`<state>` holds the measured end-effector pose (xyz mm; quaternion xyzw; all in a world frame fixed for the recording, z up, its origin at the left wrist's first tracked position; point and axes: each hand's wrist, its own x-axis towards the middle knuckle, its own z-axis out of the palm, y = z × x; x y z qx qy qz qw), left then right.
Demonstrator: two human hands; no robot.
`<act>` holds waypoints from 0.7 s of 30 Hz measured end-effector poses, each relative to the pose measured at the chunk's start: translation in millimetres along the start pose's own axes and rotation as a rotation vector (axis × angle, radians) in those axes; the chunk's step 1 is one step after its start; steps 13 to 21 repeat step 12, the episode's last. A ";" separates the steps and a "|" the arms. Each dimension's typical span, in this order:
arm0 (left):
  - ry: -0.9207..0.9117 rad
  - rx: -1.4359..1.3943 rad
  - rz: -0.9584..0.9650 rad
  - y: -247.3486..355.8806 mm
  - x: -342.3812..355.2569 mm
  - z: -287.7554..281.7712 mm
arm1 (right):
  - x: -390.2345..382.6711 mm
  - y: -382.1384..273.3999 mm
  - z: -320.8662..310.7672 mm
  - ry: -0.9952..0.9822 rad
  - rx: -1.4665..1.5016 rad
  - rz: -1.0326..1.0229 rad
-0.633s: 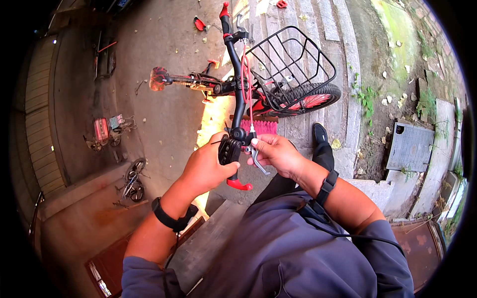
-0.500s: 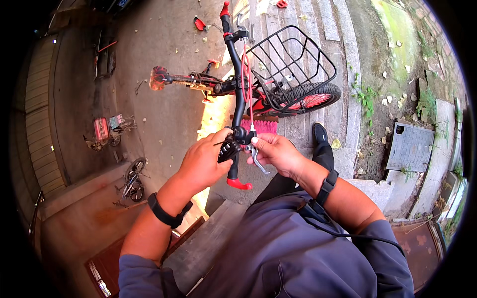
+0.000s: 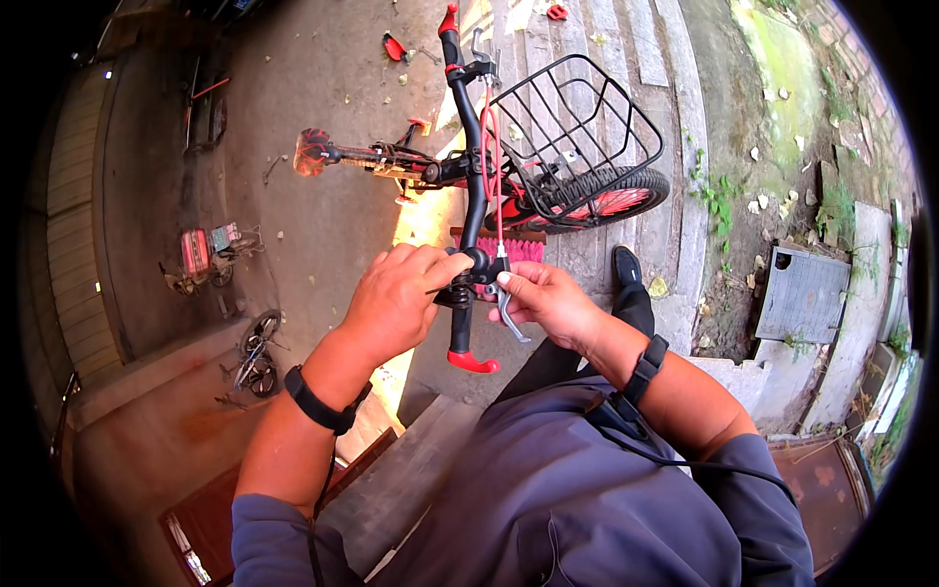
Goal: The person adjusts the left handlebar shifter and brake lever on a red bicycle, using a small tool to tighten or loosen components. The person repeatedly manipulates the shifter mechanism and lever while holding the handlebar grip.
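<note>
A child's bicycle with a black handlebar [image 3: 473, 210] stands before me, its near end capped by a red grip end [image 3: 471, 363]. My left hand [image 3: 399, 298] is closed round a black ribbed tool [image 3: 458, 292] against the handlebar, beside the brake clamp. A thin dark rod shows by its fingers; the tool's exact kind is partly hidden. My right hand [image 3: 548, 301] pinches the silver brake lever [image 3: 510, 318] near its black bracket, thumb on top. A red brake cable [image 3: 499, 191] runs from that bracket along the bar.
A black wire basket [image 3: 587, 127] sits over the front wheel [image 3: 626, 196]; the saddle [image 3: 314, 153] is at the left. A pink mat [image 3: 528, 251] lies under the bar. Another small bicycle [image 3: 259, 357] and a red-and-grey cart-like object [image 3: 201, 254] stand farther left.
My left hand has turned and shifted slightly up over the bar, so the black tool now shows less. My right hand stays on the brake lever.
</note>
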<state>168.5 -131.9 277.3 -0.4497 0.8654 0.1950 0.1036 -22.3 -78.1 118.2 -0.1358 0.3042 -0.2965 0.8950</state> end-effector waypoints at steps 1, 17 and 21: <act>0.000 -0.008 0.001 -0.7 -0.1 -0.5 | -0.4 0.4 0.0 -0.003 0.000 -0.011; 0.028 -0.051 0.021 -5.7 -1.2 3.0 | 6.3 5.7 -4.1 -0.028 -0.053 -0.005; 0.028 -0.051 0.021 -5.7 -1.2 3.0 | 6.3 5.7 -4.1 -0.028 -0.053 -0.005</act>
